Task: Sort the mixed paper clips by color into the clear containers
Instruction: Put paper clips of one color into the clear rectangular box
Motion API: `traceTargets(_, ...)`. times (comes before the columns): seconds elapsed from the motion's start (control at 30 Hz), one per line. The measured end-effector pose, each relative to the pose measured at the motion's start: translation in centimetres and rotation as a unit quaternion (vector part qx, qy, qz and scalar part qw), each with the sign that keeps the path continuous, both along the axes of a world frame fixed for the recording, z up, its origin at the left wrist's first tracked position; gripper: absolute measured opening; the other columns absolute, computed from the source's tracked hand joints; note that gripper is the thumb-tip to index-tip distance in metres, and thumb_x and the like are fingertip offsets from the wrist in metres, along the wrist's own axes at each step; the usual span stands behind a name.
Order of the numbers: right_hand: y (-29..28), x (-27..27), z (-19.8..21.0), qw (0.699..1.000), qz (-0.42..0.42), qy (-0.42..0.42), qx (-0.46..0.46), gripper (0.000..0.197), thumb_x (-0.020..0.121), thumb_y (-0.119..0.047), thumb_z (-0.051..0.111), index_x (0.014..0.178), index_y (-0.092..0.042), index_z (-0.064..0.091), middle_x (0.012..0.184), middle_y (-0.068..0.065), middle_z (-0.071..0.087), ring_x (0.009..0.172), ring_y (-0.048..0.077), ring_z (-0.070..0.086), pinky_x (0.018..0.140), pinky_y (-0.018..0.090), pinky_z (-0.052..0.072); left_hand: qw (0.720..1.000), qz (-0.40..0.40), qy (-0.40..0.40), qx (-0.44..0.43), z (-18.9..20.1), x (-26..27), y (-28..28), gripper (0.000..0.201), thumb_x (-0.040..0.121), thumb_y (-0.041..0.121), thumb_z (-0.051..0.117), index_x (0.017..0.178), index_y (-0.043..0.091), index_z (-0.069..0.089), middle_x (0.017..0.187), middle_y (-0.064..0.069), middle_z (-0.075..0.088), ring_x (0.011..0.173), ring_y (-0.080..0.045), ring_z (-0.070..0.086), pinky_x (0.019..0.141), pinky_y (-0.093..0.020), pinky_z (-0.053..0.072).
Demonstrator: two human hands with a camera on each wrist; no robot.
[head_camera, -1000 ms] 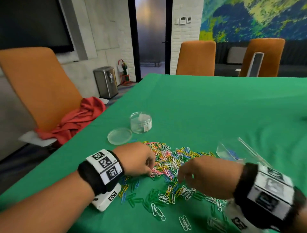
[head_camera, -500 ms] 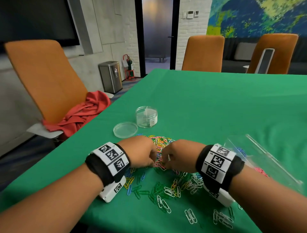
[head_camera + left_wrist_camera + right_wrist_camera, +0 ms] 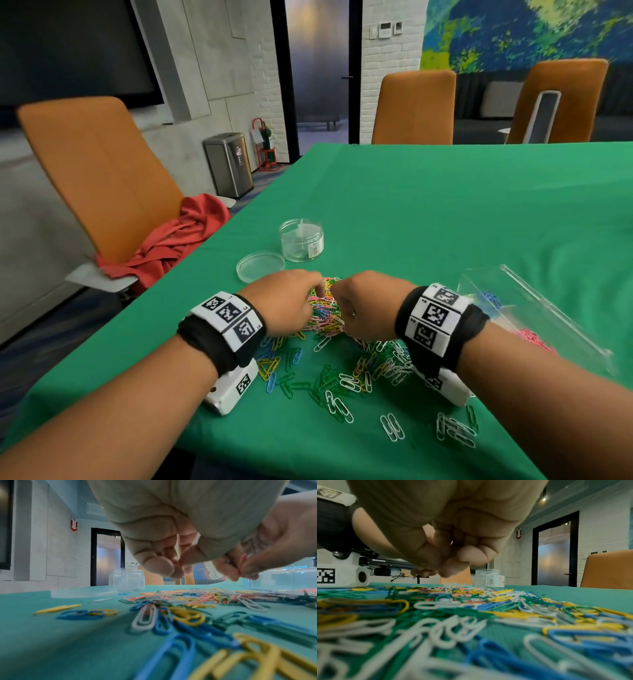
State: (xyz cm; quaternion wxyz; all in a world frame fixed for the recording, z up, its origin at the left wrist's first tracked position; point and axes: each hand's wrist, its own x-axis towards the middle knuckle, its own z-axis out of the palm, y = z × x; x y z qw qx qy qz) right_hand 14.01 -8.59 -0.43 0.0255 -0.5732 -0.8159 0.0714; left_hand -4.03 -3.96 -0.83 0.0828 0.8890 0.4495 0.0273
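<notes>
L hand (image 3: 286, 301): fingers curled, pinching pink clip (image 3: 177, 562) above clip pile (image 3: 325, 315)
R hand (image 3: 368, 305): pinching pink clips, just beside L
Pile: on counter (image 3: 445, 212), under both hands

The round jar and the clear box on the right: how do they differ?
The jar is round, stands upright and holds no clips that I can see; the box is angular, lies tilted and holds pink and blue clips. The jar bears a barcode label; I see none on the box. The jar's lid lies beside it. Both are clear plastic on the green table.
</notes>
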Motion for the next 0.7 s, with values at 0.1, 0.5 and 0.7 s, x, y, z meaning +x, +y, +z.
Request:
traceTargets(0.1, -0.22, -0.22, 0.17, 1.000, -0.004, 0.014, -0.014, 0.017, 0.074, -0.016, 0.056, 0.081, -0.026, 0.045, 0.072, -0.003, 0.056, 0.067, 0.022, 0.055, 0.056, 0.030, 0.046, 0.999, 0.016, 0.047, -0.018, 0.00, 0.30, 0.30, 0.020, 0.094, 0.022, 0.049, 0.095, 0.019, 0.068, 0.102, -0.002, 0.058, 0.096, -0.023, 0.058, 0.087, -0.037, 0.049)
traceTargets(0.5, -0.10, -0.31, -0.18, 0.998, 0.037, -0.014, -0.044, 0.014, 0.087, -0.026, 0.052, 0.091, -0.027, 0.065, 0.072, -0.007, 0.054, 0.075, 0.018, 0.053, 0.065, 0.026, 0.043, 0.996, -0.014, 0.087, -0.013, -0.71, -0.56, -0.05, 0.008, 0.086, 0.030, 0.065, 0.084, 0.024, 0.069, 0.092, 0.006, 0.066, 0.087, -0.017, 0.062, 0.076, -0.027, 0.049)
traceTargets(0.7, 0.05, -0.06, -0.37, 0.999, 0.036, -0.014, -0.009, 0.017, 0.089, -0.025, 0.052, 0.098, -0.033, 0.063, 0.069, -0.012, 0.048, 0.074, 0.019, 0.053, 0.063, 0.024, 0.040, 0.997, 0.016, 0.079, -0.003, 0.07, 0.01, -0.23, 0.028, 0.092, 0.034, 0.036, 0.076, 0.015, 0.050, 0.083, -0.004, 0.060, 0.076, -0.025, 0.053, 0.070, -0.035, 0.047)
